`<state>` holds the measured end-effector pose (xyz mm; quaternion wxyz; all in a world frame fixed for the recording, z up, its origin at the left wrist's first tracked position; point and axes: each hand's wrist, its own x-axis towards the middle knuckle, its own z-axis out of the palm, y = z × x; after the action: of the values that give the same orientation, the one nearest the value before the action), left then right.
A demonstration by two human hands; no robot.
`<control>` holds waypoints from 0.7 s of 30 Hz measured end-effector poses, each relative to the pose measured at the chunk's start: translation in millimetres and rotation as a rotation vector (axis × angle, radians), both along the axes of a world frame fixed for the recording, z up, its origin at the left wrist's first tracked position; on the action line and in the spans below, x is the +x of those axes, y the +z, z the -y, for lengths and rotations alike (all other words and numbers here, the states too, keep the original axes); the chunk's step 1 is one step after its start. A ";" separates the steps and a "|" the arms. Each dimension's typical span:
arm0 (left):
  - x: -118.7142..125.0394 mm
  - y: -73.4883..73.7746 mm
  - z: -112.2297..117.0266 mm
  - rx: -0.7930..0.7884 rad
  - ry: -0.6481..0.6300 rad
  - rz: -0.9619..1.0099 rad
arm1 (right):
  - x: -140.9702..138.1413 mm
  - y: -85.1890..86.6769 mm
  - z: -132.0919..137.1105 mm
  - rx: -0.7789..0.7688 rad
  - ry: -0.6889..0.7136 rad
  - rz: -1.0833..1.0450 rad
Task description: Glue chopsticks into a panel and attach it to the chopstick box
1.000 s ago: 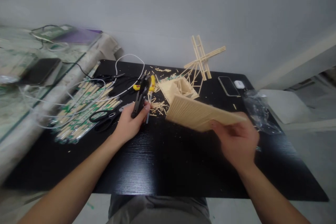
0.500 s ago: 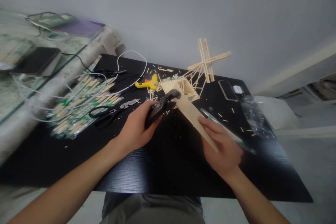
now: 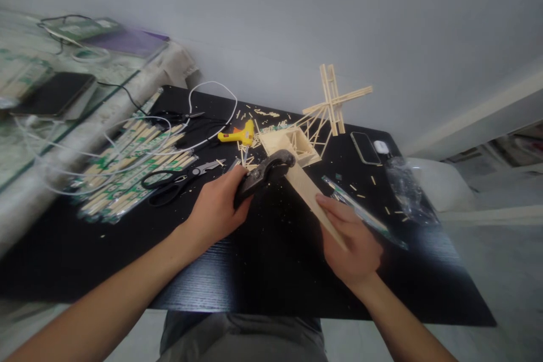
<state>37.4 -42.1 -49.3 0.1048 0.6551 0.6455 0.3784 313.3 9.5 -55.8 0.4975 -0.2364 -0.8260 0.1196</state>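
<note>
My left hand [image 3: 218, 203] is wrapped round a black hand tool with a curved, hooked head [image 3: 267, 172]; its kind is not clear. The tool's head meets the far end of a flat pale wooden strip [image 3: 306, 188]. Gripping the near end of that strip is my right hand [image 3: 350, 237], thumb on top and fingers partly hidden beneath. Just beyond the tool stands a small open wooden box [image 3: 311, 147], joined to a lattice of thin sticks and a cross of bundled sticks [image 3: 333, 102].
A yellow glue gun [image 3: 238, 134] lies behind my left hand. Scissors [image 3: 169, 182], bagged chopsticks [image 3: 136, 169] and a looping white cable [image 3: 212, 83] are at the left. At the right are a phone [image 3: 365, 148], a white case [image 3: 380, 147] and crumpled clear plastic [image 3: 407, 189].
My right hand and the near end of the strip have shifted slightly left. The black tool has moved a little to the right against the strip's far end. Both grips are unchanged.
</note>
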 end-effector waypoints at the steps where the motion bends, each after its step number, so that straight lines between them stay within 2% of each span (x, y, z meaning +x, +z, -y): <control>1: -0.1 -0.3 0.4 -0.024 0.015 -0.012 | -0.6 -1.5 0.3 0.002 -0.005 -0.016; 5: 0.4 -1.5 0.9 0.008 -0.008 -0.033 | -2.4 -3.3 -0.2 0.023 -0.025 -0.052; 10: 1.8 -3.3 -0.2 0.064 -0.059 -0.041 | 1.0 3.5 -4.8 0.047 -0.020 0.030; 13: 1.3 -3.6 -0.2 0.032 -0.032 -0.076 | 4.3 4.4 -8.2 0.067 -0.011 0.079; 18: 0.1 -3.3 0.4 -0.108 0.022 -0.145 | 8.0 3.3 -9.8 0.087 -0.018 0.097; 21: 1.0 -3.9 -0.2 -0.076 -0.004 -0.123 | 9.7 5.1 -9.5 0.083 -0.014 0.122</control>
<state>38.4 -41.8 -53.2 0.0903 0.6739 0.6633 0.3126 323.0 19.0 -50.8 0.4564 -0.2284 -0.8573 0.0673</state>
